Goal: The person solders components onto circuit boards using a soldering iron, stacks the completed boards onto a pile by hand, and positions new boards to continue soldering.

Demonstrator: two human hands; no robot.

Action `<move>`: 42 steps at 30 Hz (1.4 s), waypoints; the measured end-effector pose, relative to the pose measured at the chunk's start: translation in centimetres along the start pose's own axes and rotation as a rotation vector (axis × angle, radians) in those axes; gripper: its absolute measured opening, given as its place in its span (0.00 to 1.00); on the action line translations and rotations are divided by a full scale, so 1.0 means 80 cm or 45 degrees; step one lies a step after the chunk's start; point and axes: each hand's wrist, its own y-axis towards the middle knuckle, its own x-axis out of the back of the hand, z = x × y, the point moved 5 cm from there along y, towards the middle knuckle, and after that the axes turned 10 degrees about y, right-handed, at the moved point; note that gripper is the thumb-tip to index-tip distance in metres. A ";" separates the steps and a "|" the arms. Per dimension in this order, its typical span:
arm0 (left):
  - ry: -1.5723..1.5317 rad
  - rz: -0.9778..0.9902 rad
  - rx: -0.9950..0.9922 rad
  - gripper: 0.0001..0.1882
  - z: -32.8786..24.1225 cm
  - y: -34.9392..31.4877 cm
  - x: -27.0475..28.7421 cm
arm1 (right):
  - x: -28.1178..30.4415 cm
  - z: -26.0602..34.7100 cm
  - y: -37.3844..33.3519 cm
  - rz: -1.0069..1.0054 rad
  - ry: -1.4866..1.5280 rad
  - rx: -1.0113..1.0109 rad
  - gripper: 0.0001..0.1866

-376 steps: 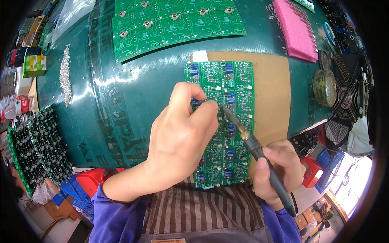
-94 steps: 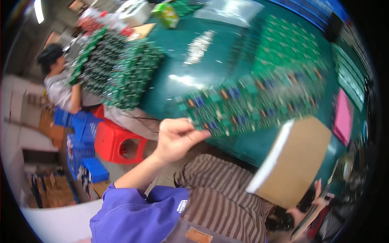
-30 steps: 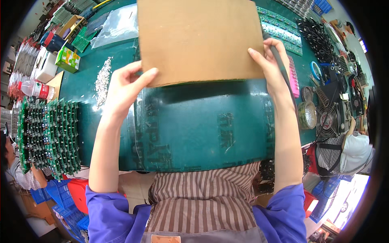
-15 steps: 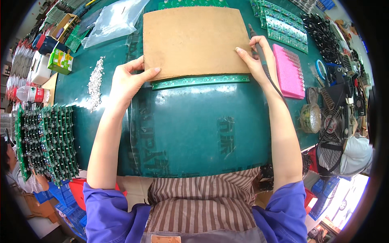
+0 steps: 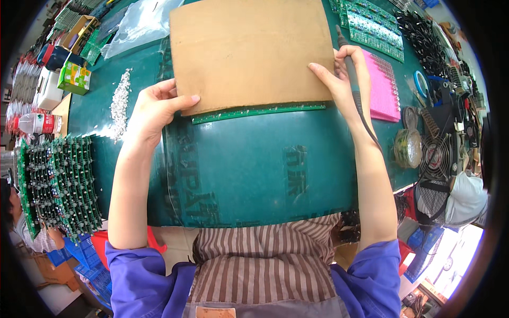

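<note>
A flat brown cardboard sheet (image 5: pixel 252 53) is held in front of me between both hands. My left hand (image 5: pixel 154 109) pinches its lower left corner, thumb on top. At the right edge my right hand (image 5: pixel 347 79) grips the sheet, thumb over its face. That same hand also has a soldering iron (image 5: pixel 351 71) tucked in its fingers, tip pointing away, cable trailing along the forearm. Below the sheet's near edge shows a strip of green circuit board (image 5: pixel 260 112); the rest of it is hidden, and I cannot tell whether it touches the cardboard.
On the green tabletop (image 5: pixel 244 169), a pile of small pale parts (image 5: pixel 121 106) lies left. Stacked circuit boards (image 5: pixel 58 185) stand at the near left. To the right are pink foam (image 5: pixel 382 87) with rows of small parts, a tape roll (image 5: pixel 408 148) and more green boards (image 5: pixel 374 32).
The cardboard looks larger and its near left corner has shifted left and nearer. My left hand moved with it. Less of the board strip shows below, and the boards beyond the far edge are now covered.
</note>
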 end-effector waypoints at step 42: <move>1.789 -0.002 -1.749 0.20 0.047 -0.296 -0.062 | 0.028 0.137 -0.165 1.388 -0.787 0.519 0.19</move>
